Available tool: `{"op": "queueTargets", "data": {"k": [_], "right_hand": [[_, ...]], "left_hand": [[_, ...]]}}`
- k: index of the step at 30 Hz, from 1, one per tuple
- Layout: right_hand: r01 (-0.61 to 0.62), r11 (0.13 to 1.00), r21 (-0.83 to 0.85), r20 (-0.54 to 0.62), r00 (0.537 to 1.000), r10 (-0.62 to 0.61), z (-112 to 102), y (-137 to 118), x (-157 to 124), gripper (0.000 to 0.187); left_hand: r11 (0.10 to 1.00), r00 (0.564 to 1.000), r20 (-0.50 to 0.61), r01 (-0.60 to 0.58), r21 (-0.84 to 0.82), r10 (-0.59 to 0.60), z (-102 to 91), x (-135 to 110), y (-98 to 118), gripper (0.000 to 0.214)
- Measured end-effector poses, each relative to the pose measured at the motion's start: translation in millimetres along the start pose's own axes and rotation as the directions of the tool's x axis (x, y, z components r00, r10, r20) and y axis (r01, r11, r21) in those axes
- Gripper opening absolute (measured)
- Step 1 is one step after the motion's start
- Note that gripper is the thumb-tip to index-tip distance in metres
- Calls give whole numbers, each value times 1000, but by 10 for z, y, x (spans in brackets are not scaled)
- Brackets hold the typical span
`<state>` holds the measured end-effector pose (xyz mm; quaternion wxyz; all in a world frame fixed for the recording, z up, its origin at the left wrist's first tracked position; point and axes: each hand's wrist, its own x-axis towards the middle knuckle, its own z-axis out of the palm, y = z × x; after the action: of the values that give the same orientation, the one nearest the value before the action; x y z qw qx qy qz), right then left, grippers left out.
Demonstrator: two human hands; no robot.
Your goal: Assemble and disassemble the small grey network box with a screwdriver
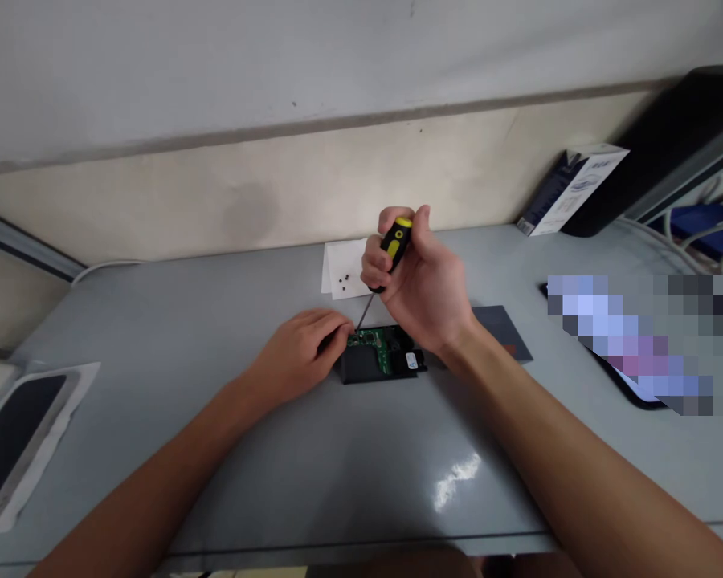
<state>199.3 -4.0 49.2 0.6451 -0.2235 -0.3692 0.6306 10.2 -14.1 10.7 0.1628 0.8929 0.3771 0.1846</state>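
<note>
My right hand (422,273) is wrapped round the black and yellow handle of a screwdriver (396,241). Its thin shaft slants down and left, with the tip at the upper left corner of a black electronic device (361,368). This device lies flat on the table, its green circuit board (383,353) exposed. My left hand (304,345) grips the device's left end, thumb and fingers closed near the screwdriver tip. Just behind, several tiny dark pieces that look like screws (345,281) rest on white paper (337,261).
A dark flat panel (503,333) lies right of the device, partly behind my right wrist. Farther right is a phone (630,389) with a blurred screen. A white and blue box (572,189) leans at the back right. A dark slab on white wrapping (21,441) lies at the left.
</note>
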Motion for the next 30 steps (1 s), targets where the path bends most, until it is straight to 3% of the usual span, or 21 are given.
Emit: {"op": "queueTargets", "data": {"k": [30], "right_hand": [[8,999,-42,12,1000,-7,71,13,-28,62]], "left_hand": [[998,998,9,61,19,-61,-9,9,30,28]]}}
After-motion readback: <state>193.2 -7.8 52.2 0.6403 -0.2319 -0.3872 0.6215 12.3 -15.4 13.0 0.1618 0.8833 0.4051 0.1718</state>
